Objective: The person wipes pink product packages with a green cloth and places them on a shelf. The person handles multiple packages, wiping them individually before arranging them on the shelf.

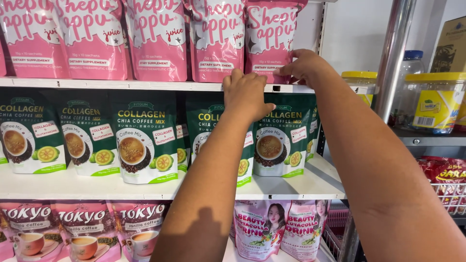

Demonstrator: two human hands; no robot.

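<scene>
Both arms reach up from the lower frame. The left hand [245, 92] rests knuckles-out on the shelf edge [145, 86] at centre, fingers curled, holding nothing I can see. The right hand [302, 65] pinches the bottom corner of the rightmost pink pouch [269, 36] in the top row — fingers closed on it. That pouch looks light, soft and slick, probably best taken by its lower seam. Below stand green pouches [143, 140]; at the far right, clear jars with yellow lids [432, 102] hold small sweets — contents blurred
</scene>
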